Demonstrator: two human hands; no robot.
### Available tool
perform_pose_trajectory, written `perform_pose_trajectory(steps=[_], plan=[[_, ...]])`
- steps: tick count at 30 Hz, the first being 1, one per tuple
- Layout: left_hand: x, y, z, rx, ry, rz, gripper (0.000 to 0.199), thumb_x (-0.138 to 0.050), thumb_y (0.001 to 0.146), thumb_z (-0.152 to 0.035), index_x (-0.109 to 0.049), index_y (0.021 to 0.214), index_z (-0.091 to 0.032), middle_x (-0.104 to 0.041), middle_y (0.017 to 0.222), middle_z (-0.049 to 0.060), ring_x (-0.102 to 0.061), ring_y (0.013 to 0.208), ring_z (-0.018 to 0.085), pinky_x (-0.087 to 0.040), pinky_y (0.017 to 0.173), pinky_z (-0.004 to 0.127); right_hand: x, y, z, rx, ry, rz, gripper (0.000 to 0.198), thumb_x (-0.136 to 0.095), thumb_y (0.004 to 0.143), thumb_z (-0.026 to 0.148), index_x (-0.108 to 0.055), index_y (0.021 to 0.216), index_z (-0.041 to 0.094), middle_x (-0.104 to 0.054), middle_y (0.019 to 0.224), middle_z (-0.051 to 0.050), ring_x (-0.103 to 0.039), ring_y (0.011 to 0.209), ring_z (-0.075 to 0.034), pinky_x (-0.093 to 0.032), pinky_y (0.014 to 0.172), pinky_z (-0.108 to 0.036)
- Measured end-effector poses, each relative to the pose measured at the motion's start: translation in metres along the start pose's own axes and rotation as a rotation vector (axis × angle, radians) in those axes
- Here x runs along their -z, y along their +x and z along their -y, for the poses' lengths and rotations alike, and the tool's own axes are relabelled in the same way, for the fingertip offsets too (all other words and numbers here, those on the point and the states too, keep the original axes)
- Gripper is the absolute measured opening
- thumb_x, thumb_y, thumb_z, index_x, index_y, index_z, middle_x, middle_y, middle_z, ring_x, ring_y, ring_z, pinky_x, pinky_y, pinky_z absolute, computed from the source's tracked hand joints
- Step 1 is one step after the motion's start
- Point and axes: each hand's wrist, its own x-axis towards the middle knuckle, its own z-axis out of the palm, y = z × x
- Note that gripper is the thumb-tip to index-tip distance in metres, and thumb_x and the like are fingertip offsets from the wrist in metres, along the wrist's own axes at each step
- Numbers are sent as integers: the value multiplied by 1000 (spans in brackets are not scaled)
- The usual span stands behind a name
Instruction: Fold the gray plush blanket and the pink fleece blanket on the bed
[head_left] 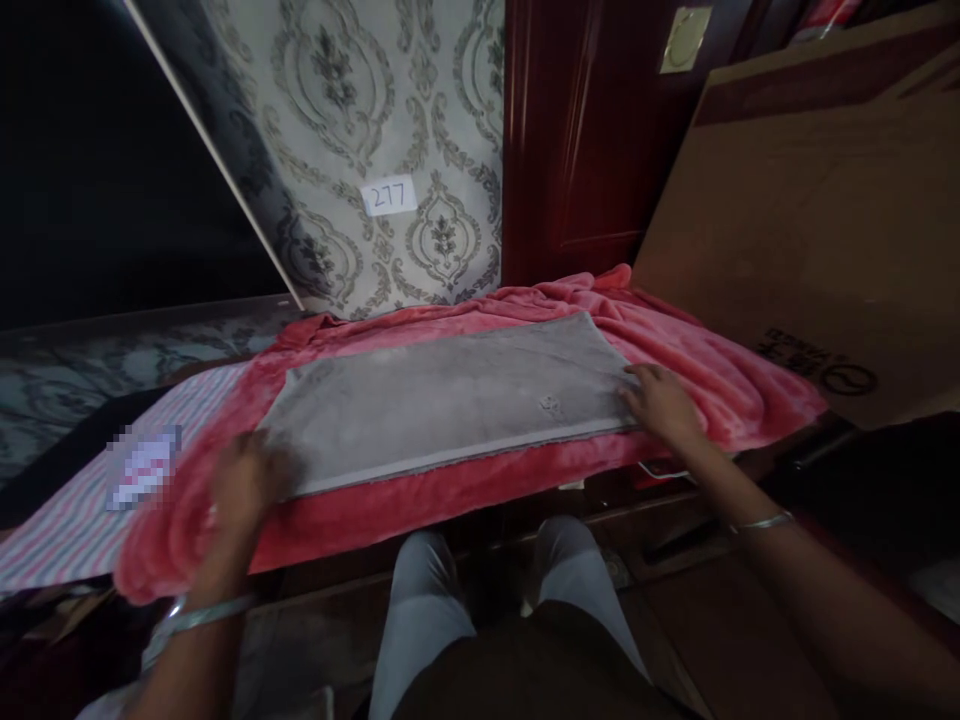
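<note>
A grey towel (450,395) lies folded into a long rectangle, with a small patterned emblem near its right front part. Under it spreads a pink-red plush blanket (420,505), bunched into folds at the back and right. My right hand (664,405) is at the towel's right end, thumb and fingers closed around its edge. At the left end, my left hand (251,480) touches or nearly touches the other edge; motion blurs its fingers, so its grip is unclear.
A striped cloth (67,520) lies at the left beside the blanket. A large cardboard box (817,220) leans at the right, and a dark screen (127,170) stands at the back left. Behind the blanket are a patterned wall (337,90) and a dark red door (577,140).
</note>
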Motion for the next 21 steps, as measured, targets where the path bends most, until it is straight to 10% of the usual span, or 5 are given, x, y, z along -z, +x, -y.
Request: perform_pose_trajectory(steps=[4,7,15,21], plan=[[-31,-1,-80,-368,115,152,60,-40,92,-40,-46,146,-16,-38,158,16,-28,149,34,-27,118,55,-35,6,84,265,51,91,54,-48,94,39,-53,142,13,-43,152,-18,-39,140,-34,-34,113,-50],[-52,-11,-107,-369,189,318,62,-39,95,-46,-38,154,-24,-27,164,10,-17,153,35,-19,120,62,-61,-6,114,377,10,265,56,-42,98,43,-46,150,23,-35,160,-11,-29,147,-32,-26,116,-55],[-71,-24,-96,-323,197,390,64,-34,97,-52,-30,157,-27,-22,165,8,-15,153,33,-14,121,62,-77,-16,108,379,-43,469,53,-37,99,45,-47,149,31,-38,158,-8,-34,146,-31,-28,114,-60],[-71,-27,-97,-323,183,387,66,-36,97,-55,-30,157,-28,-20,166,7,-14,154,33,-13,121,61,-73,25,196,407,67,381,51,-37,100,39,-54,144,19,-53,146,-17,-45,137,-33,-29,114,-56]])
